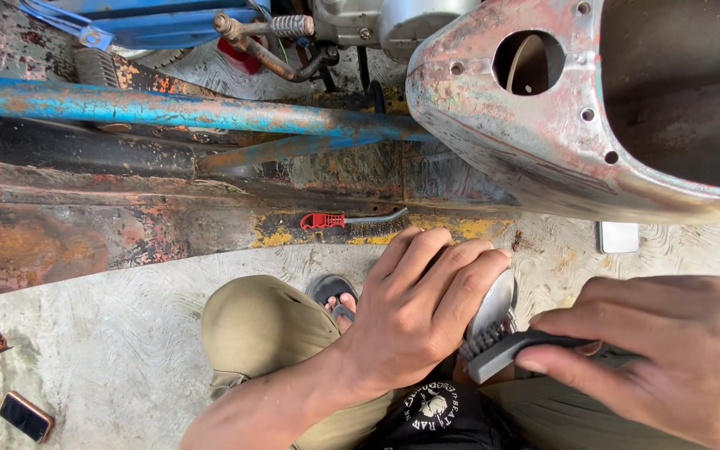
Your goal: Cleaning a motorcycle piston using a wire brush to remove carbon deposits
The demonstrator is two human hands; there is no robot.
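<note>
Left hand (422,312) clamped over a round shiny metal part (493,304) held above the knee; right hand (668,358) gripping a dark-handled wire brush (502,348), bristles touching the part; a red-handled wire brush (352,220) lies on the floor beside the rusty scooter body (543,108).

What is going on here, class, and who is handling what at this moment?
A person crouches on a concrete floor beside a stripped, rusty scooter body. The left hand steadies a small rounded metal part, while the right hand holds a dark wire brush against it. A red-handled wire brush lies on the scooter's floorboard, and a phone rests on the floor.
</note>
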